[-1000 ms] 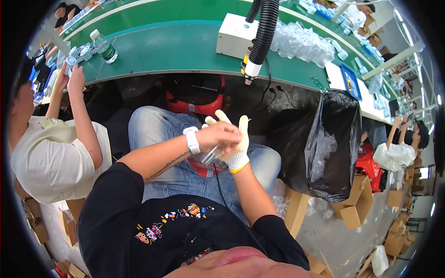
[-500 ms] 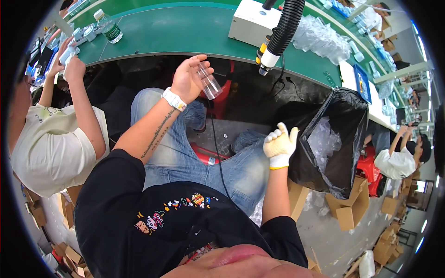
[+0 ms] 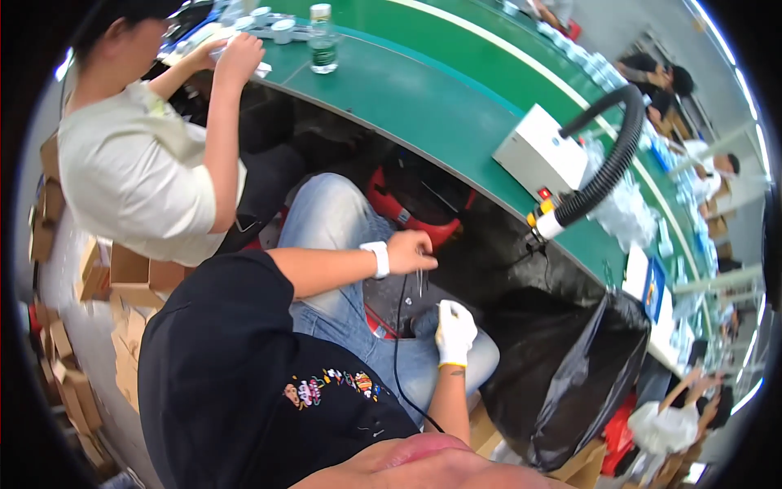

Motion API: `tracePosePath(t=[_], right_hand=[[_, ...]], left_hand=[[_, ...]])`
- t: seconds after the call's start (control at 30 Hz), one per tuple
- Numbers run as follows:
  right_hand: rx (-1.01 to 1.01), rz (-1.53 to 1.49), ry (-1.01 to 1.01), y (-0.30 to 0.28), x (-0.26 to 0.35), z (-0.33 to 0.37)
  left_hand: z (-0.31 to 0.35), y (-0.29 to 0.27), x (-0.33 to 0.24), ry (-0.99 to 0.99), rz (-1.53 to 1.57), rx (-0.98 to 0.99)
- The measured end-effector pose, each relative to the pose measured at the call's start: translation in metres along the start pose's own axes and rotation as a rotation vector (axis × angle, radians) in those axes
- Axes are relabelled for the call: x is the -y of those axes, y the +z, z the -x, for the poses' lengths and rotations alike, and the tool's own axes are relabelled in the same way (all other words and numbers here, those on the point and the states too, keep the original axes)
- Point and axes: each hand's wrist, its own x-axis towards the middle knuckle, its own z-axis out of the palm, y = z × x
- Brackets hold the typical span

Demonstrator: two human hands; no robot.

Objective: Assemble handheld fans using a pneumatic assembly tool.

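Observation:
My bare left hand (image 3: 410,253), with a white watch on its wrist, is in front of my knees. Its fingers are closed on a clear plastic cylinder (image 3: 421,281), which hangs below them and shows only faintly. Just below and to the right is my right hand (image 3: 455,332) in a white knitted glove, above my right thigh. Its fingers are curled together, and nothing shows in them. The two hands are apart. A black plastic bag (image 3: 562,367) stands to the right of the gloved hand.
A green workbench (image 3: 407,102) runs across ahead, carrying a white box machine (image 3: 542,151) with a black ribbed hose (image 3: 615,171) and a water bottle (image 3: 322,45). Clear plastic pieces (image 3: 627,213) lie beyond the machine. A co-worker (image 3: 151,171) sits close on my left. Cardboard boxes (image 3: 138,273) stand behind.
The view has swung left. My left hand has come down from near the bench edge with the cylinder, closer to my gloved right hand. The right hand's fingers have curled in.

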Motion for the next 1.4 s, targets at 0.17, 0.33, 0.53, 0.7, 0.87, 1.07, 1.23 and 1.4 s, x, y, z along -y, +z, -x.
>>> tracePosePath(t=[0.17, 0.33, 0.53, 0.7, 0.87, 1.07, 1.23, 1.4], right_hand=[[0.113, 0.234, -0.266, 0.019, 0.067, 0.011], [0.196, 0.083, -0.17, 0.042, 0.063, 0.013], [0.314, 0.034, -0.066, 0.058, 0.018, 0.009], [0.261, -0.214, 0.06, 0.066, -0.023, -0.003], [0.071, -0.532, 0.102, 0.035, -0.065, -0.026], [-0.173, -0.581, 0.166, -0.074, -0.077, -0.051], [-0.337, -0.467, 0.194, -0.063, -0.162, -0.055], [-0.366, -0.391, 0.214, -0.053, -0.183, -0.056]], left_hand=[[0.016, 0.033, -0.008, 0.011, -0.118, -0.031], [0.028, 0.056, 0.005, -0.134, -0.1, -0.027], [0.027, 0.067, 0.018, -0.108, -0.099, 0.194], [0.022, 0.058, -0.011, 0.039, 0.005, 0.148], [-0.009, -0.037, -0.088, 0.485, 0.078, -0.317], [-0.078, -0.149, -0.124, 0.747, -0.275, -0.761], [-0.145, -0.178, -0.085, 0.387, -0.631, -0.746], [-0.158, -0.176, -0.077, 0.067, -0.792, -0.508]])
